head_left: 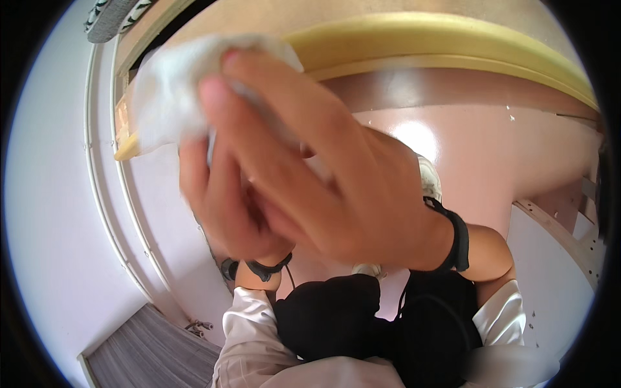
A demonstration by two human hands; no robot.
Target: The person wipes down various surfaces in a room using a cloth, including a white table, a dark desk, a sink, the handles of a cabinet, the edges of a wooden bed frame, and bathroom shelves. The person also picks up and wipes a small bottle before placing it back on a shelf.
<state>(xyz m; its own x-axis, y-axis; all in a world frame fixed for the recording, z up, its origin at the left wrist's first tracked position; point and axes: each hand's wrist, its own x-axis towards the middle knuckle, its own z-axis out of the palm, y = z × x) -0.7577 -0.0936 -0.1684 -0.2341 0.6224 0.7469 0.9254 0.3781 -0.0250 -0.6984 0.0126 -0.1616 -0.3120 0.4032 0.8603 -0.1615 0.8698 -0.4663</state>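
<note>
Close to the camera, my right hand (339, 184) grips a crumpled white cloth or paper tissue (170, 92) with its fingertips. Behind and below it is my left hand (228, 213), its fingers curled up toward the same white material; what its palm holds is hidden. Both hands overlap in the picture and are slightly blurred. Each wrist wears a dark band. Beyond the hands runs a curved yellow edge (412, 39) of a light brown board or panel.
A pale wall (53, 194) with two white pipes or conduits (104, 208) stands at left. Grey wood-grain board (150, 349) lies at lower left. The reddish floor (475, 145) stretches ahead, and a frame piece with holes (558, 233) is at right.
</note>
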